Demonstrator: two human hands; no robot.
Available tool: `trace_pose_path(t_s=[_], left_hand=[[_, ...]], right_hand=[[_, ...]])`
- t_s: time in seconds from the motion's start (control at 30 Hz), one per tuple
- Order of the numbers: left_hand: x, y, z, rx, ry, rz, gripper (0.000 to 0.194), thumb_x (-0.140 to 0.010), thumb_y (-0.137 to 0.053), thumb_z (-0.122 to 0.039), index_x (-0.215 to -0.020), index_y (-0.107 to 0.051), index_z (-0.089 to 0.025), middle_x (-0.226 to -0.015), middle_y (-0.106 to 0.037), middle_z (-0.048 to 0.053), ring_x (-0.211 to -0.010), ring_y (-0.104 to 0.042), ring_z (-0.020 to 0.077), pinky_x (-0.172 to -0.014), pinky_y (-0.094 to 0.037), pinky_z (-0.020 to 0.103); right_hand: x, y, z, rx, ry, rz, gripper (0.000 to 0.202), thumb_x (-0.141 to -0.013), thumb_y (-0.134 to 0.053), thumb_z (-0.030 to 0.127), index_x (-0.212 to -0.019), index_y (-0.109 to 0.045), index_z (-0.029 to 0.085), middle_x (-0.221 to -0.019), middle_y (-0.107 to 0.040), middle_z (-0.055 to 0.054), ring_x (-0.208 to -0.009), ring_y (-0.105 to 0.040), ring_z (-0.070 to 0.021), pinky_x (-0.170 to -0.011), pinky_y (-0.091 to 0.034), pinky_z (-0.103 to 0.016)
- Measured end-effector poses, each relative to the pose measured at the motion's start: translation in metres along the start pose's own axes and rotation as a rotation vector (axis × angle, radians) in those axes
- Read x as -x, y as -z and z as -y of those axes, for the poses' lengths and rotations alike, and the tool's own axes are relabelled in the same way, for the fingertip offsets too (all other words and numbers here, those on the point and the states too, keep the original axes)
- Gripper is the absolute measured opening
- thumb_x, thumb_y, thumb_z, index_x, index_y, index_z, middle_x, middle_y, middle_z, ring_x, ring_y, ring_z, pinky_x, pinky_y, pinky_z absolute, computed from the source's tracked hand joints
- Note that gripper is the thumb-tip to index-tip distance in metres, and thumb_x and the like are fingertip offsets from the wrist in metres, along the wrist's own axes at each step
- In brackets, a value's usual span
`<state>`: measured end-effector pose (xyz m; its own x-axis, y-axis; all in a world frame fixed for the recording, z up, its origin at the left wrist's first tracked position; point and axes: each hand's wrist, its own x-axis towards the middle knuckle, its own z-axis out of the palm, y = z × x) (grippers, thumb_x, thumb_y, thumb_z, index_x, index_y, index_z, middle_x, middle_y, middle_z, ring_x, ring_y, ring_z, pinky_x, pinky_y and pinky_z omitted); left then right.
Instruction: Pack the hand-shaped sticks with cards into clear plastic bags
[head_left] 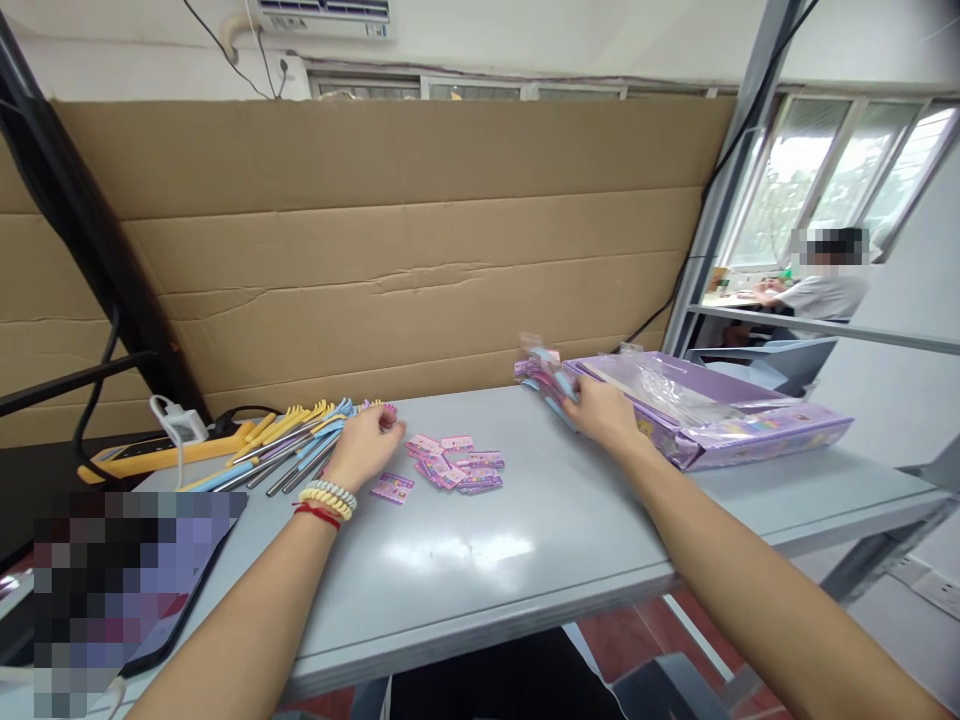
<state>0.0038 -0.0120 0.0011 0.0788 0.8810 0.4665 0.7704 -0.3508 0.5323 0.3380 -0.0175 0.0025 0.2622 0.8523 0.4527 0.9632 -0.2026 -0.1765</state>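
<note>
My left hand (364,445) is curled closed at the right end of a pile of slim metal rods with yellow and blue claw-like ends, which look like back scratchers (292,445). What its fingers hold, if anything, is hidden. Small pink and purple printed cards (454,465) lie loosely heaped to the right of that hand, with one single card (392,488) nearer to it. At the left edge of a purple box (757,435), my right hand (604,412) grips a clear-bagged back scratcher (553,385) with blue parts and a pink-purple card at its far end.
Clear plastic wrapping (667,390) lies on the box. A tablet-like device (180,590), partly blurred, is at the left front, with a yellow power strip (165,455) and white charger behind. Cardboard (420,240) walls off the table's back. Another person (825,290) sits by the window.
</note>
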Motion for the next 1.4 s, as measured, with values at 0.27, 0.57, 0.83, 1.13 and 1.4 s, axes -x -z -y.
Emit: trace_pose_path(t_s=[0.27, 0.57, 0.83, 1.13, 1.4], left_hand=[[0.019, -0.022, -0.035, 0.799, 0.062, 0.368, 0.041, -0.076, -0.055, -0.053, -0.089, -0.062, -0.015, -0.085, -0.067, 0.008, -0.079, -0.061, 0.0200, -0.069, -0.046, 0.031], [0.013, -0.023, -0.032, 1.145, 0.288, 0.188, 0.029, -0.069, -0.069, -0.024, -0.091, -0.052, -0.014, -0.068, -0.060, 0.000, -0.054, -0.058, 0.0106, -0.051, -0.047, 0.022], [0.004, -0.012, -0.020, 0.995, 0.360, 0.098, 0.014, -0.075, -0.058, -0.019, -0.085, -0.049, -0.017, -0.062, -0.054, -0.003, -0.041, -0.051, 0.0102, -0.035, -0.041, 0.022], [0.005, -0.015, -0.014, 0.831, 0.238, 0.205, 0.019, -0.074, -0.059, -0.030, -0.085, -0.051, -0.017, -0.060, -0.053, -0.003, -0.043, -0.049, 0.0098, -0.040, -0.039, 0.022], [0.010, -0.003, -0.013, 0.353, -0.017, 0.305, 0.023, -0.073, -0.055, -0.037, -0.083, -0.058, -0.016, -0.072, -0.062, 0.001, -0.068, -0.057, 0.0169, -0.061, -0.043, 0.026]], right_hand=[[0.061, 0.012, 0.103, -0.172, 0.537, -0.049, 0.017, -0.084, -0.043, 0.029, -0.088, -0.054, 0.017, -0.083, -0.066, -0.009, -0.070, -0.061, -0.0207, -0.057, -0.031, -0.027], [0.058, -0.001, 0.124, -0.681, 0.833, 0.168, 0.036, -0.085, -0.045, 0.043, -0.108, -0.051, 0.016, -0.084, -0.065, -0.005, -0.067, -0.056, -0.0142, -0.063, -0.038, -0.024], [0.017, -0.019, 0.078, -0.467, 0.579, 0.376, 0.022, -0.072, -0.059, 0.031, -0.088, -0.060, 0.015, -0.085, -0.065, -0.005, -0.068, -0.054, -0.0138, -0.062, -0.037, -0.024], [0.025, -0.021, 0.090, -0.345, 0.438, 0.638, 0.027, -0.061, -0.071, 0.039, -0.063, -0.054, 0.019, -0.057, -0.058, -0.001, -0.053, -0.046, -0.0126, -0.050, -0.029, -0.025], [0.010, -0.010, 0.076, -0.771, 0.215, -0.012, 0.013, -0.072, -0.054, 0.027, -0.068, -0.043, 0.020, -0.059, -0.056, 0.002, -0.054, -0.049, -0.0115, -0.053, -0.034, -0.023]])
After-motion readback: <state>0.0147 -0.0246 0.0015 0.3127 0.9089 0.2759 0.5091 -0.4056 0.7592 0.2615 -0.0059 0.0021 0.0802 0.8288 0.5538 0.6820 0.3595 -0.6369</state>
